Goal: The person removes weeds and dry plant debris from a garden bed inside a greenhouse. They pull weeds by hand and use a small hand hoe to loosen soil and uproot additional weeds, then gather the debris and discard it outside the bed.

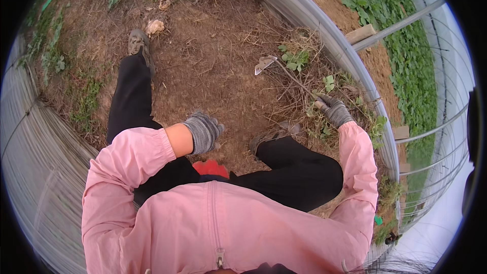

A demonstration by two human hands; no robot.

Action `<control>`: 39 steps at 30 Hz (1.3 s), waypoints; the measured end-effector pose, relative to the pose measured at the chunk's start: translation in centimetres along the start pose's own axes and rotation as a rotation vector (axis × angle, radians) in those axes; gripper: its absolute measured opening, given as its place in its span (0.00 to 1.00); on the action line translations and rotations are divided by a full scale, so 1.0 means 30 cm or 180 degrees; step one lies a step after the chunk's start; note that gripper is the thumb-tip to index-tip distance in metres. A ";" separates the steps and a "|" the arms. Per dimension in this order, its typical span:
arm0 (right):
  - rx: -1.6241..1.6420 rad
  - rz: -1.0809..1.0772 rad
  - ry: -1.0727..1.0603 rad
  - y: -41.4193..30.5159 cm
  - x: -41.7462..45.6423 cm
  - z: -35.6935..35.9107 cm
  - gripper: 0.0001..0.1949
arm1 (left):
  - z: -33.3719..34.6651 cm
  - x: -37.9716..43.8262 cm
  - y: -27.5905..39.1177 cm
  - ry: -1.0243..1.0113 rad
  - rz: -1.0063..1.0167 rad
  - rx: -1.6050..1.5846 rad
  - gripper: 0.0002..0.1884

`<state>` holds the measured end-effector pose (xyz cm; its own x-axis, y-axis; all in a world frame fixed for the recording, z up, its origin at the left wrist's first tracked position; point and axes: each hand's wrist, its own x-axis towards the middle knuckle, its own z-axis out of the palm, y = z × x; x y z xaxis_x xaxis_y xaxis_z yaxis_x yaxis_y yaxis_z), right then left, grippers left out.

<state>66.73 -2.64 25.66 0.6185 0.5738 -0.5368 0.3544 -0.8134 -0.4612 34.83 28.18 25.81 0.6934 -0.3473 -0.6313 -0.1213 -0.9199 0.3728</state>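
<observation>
My right hand, in a grey knit glove, grips the handle of a small hand hoe at the right. Its metal blade rests at or just over bare soil, beside dry stalks and a few green leaves. In front of my lap is my left hand, gloved the same way, back up and fingers curled. Nothing shows in it, but the palm is hidden. Dry plant litter lies between the hoe and the plastic film wall.
Clear plastic film edges the strip on the right, with metal tubes and leafy crop rows beyond. More film curves along the left. Pale lumps lie by my left shoe. Something red is under me.
</observation>
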 end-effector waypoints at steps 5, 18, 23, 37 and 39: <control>0.0247 -0.0347 -0.0201 -0.233 0.300 0.161 0.24 | -0.033 0.021 0.004 -0.0221 0.0015 -0.0257 0.32; -0.0338 -0.0252 0.0657 -0.497 1.125 0.519 0.28 | -0.082 0.078 0.014 -0.0094 -0.0035 -0.0247 0.33; -0.0320 -0.0209 0.0574 -0.205 0.963 0.454 0.29 | -0.114 0.086 0.013 -0.0076 -0.0095 -0.0286 0.32; -0.0984 0.0901 0.1073 0.674 0.144 0.134 0.24 | -0.023 0.136 0.013 -0.0106 -0.0129 -0.0323 0.31; -0.0944 0.1245 0.1034 0.788 0.012 0.137 0.25 | -0.033 0.127 0.011 -0.0062 -0.0253 -0.0278 0.31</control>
<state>72.45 -21.27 11.67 0.9095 0.2052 -0.3616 0.2086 -0.9775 -0.0300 38.14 26.74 24.20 0.6844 -0.2781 -0.6740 -0.0035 -0.9256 0.3784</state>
